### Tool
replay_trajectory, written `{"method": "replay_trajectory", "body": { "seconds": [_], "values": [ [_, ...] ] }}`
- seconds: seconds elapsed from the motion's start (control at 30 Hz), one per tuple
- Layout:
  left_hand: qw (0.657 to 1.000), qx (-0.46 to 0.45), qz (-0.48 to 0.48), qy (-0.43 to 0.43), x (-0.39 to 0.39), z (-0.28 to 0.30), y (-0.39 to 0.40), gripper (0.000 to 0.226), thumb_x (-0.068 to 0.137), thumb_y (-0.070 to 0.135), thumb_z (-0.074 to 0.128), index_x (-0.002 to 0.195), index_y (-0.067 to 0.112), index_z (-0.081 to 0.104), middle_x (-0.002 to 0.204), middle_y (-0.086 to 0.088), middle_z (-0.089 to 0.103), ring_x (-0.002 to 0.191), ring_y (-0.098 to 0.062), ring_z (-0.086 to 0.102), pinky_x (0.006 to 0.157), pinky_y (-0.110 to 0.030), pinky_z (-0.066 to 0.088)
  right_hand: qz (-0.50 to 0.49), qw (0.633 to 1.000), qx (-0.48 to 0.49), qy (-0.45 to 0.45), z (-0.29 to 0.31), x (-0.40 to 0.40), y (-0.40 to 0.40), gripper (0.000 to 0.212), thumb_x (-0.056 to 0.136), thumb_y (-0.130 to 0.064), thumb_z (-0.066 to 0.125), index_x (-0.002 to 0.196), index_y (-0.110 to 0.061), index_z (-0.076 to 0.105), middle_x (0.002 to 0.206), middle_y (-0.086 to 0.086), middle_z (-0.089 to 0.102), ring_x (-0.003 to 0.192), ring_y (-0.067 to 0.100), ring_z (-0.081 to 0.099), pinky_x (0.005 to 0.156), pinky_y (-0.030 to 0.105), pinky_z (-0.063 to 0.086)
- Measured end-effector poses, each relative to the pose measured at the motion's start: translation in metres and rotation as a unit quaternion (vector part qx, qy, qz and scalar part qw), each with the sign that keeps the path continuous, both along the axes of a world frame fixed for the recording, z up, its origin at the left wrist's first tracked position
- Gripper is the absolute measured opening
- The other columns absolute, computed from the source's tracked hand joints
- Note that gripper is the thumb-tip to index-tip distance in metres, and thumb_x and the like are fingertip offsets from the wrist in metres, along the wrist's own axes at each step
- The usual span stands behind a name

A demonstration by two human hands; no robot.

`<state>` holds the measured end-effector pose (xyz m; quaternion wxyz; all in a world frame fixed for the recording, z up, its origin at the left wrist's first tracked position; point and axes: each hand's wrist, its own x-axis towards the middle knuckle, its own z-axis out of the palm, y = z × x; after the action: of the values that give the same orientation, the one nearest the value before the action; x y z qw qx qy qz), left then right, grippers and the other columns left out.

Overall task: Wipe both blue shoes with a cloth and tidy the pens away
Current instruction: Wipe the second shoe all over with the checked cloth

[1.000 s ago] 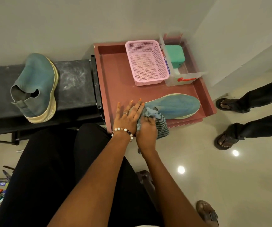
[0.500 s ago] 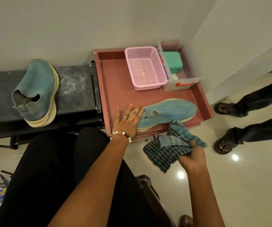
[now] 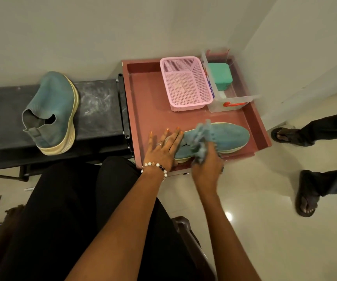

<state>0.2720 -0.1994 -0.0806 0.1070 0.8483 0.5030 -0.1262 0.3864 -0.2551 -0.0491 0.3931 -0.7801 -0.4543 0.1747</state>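
The blue shoe [image 3: 224, 136] we were wiping lay on its side along the near edge of the red tray [image 3: 147, 92], toe to the right, heel to the left. Our right hand [image 3: 208, 167] had its fingers closed round a bunched blue cloth [image 3: 201, 136] and held it against the middle of the upper — the cloth was blurred, so we could not tell how much of it touched the suede. Our left hand [image 3: 163, 149] lay flat over the heel end, fingers straight and spread, pinning the shoe to the tray.

To do this stroke well, we judged that the left palm should bear down firmly so the shoe could not slide, while the cloth ran from heel towards toe in long passes, then along the pale sole edge. The shoe would need turning to reach its underside flank.

The second blue shoe [image 3: 51, 112] stood well apart on the dark bench [image 3: 100, 102] to the left, not yet in hand. Far on the tray sat a pink basket [image 3: 185, 84], touching a clear box [image 3: 232, 98] with a green block [image 3: 220, 76] inside. A label ran down the box's left wall — its print was too small to read.
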Motion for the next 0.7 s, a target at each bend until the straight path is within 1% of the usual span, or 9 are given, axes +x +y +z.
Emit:
{"method": "replay_trajectory", "body": {
  "seconds": [0.07,0.2,0.3,0.37,0.47,0.53,0.57,0.63,0.7],
  "values": [
    [0.999,-0.007,-0.020,0.047,-0.002,0.002,0.001,0.073,0.101,0.032,0.034,0.151,0.017,-0.017,0.159,0.000,-0.021,0.144,-0.023,-0.024,0.112,-0.061,-0.011,0.141,0.980,-0.057,-0.128,-0.029,-0.021,-0.004,0.044,0.074,0.014,0.057,0.115,-0.003,0.055,0.110,0.017,0.061,0.100,0.031,0.058,0.080,0.036,0.049],
    [0.999,-0.013,-0.016,0.041,-0.002,0.007,0.001,0.068,0.101,0.026,0.028,0.149,0.017,-0.020,0.159,-0.002,-0.019,0.145,-0.023,-0.023,0.112,-0.060,-0.013,0.197,0.967,-0.071,-0.142,-0.049,-0.013,-0.005,0.045,0.064,0.015,0.061,0.103,-0.006,0.053,0.106,0.017,0.060,0.092,0.032,0.059,0.069,0.035,0.051],
    [1.000,0.024,0.000,0.011,0.001,0.002,-0.002,0.064,0.102,0.020,0.026,0.151,0.021,-0.016,0.158,0.004,-0.023,0.145,-0.022,-0.020,0.108,-0.060,-0.018,0.282,0.920,-0.075,-0.263,-0.051,0.020,-0.003,0.045,0.065,0.006,0.070,0.103,-0.014,0.053,0.102,0.010,0.063,0.084,0.031,0.062,0.067,0.037,0.048],
    [1.000,0.026,0.011,-0.011,0.001,-0.001,-0.002,0.064,0.101,0.015,0.027,0.152,0.022,-0.010,0.157,0.007,-0.026,0.147,-0.021,-0.017,0.109,-0.060,-0.018,0.283,0.900,-0.070,-0.324,-0.049,0.042,0.004,0.044,0.064,0.002,0.073,0.102,-0.014,0.058,0.100,0.009,0.065,0.086,0.031,0.064,0.069,0.038,0.048],
    [0.999,0.028,0.016,-0.017,0.003,-0.002,-0.003,0.064,0.101,0.016,0.031,0.153,0.021,-0.005,0.156,0.008,-0.028,0.147,-0.021,-0.014,0.112,-0.062,-0.013,0.183,0.904,-0.048,-0.383,-0.050,0.034,0.006,0.043,0.056,0.004,0.077,0.094,-0.009,0.062,0.083,0.010,0.068,0.080,0.028,0.066,0.064,0.036,0.047],
    [1.000,0.021,0.014,-0.015,0.002,-0.003,-0.003,0.064,0.101,0.016,0.029,0.153,0.021,-0.007,0.155,0.007,-0.029,0.147,-0.021,-0.015,0.112,-0.062,-0.012,0.108,0.928,-0.063,-0.351,-0.046,-0.001,0.009,0.035,0.062,0.002,0.072,0.093,-0.007,0.059,0.079,0.013,0.068,0.079,0.029,0.065,0.064,0.038,0.048],
    [1.000,0.018,0.013,-0.011,0.001,-0.004,-0.003,0.064,0.101,0.020,0.028,0.152,0.022,-0.011,0.155,0.007,-0.030,0.147,-0.021,-0.016,0.112,-0.061,-0.013,0.080,0.946,-0.081,-0.303,-0.045,-0.019,0.011,0.034,0.065,0.003,0.071,0.096,-0.004,0.059,0.083,0.016,0.068,0.083,0.031,0.064,0.067,0.040,0.048],
    [1.000,0.012,0.015,-0.009,-0.002,-0.005,-0.003,0.067,0.102,0.033,0.028,0.151,0.024,-0.018,0.155,0.006,-0.031,0.146,-0.022,-0.018,0.111,-0.060,-0.015,0.063,0.975,-0.125,-0.175,-0.041,-0.042,0.015,0.037,0.070,0.003,0.072,0.104,0.001,0.056,0.095,0.022,0.065,0.092,0.036,0.060,0.075,0.045,0.048],
    [1.000,0.014,0.009,-0.002,-0.002,-0.004,-0.003,0.070,0.102,0.033,0.031,0.150,0.023,-0.019,0.154,0.007,-0.032,0.146,-0.023,-0.018,0.110,-0.061,-0.015,0.085,0.982,-0.111,-0.125,-0.041,-0.034,0.013,0.046,0.062,0.009,0.074,0.102,-0.001,0.056,0.092,0.020,0.065,0.085,0.036,0.061,0.070,0.043,0.053]
  ]
}}
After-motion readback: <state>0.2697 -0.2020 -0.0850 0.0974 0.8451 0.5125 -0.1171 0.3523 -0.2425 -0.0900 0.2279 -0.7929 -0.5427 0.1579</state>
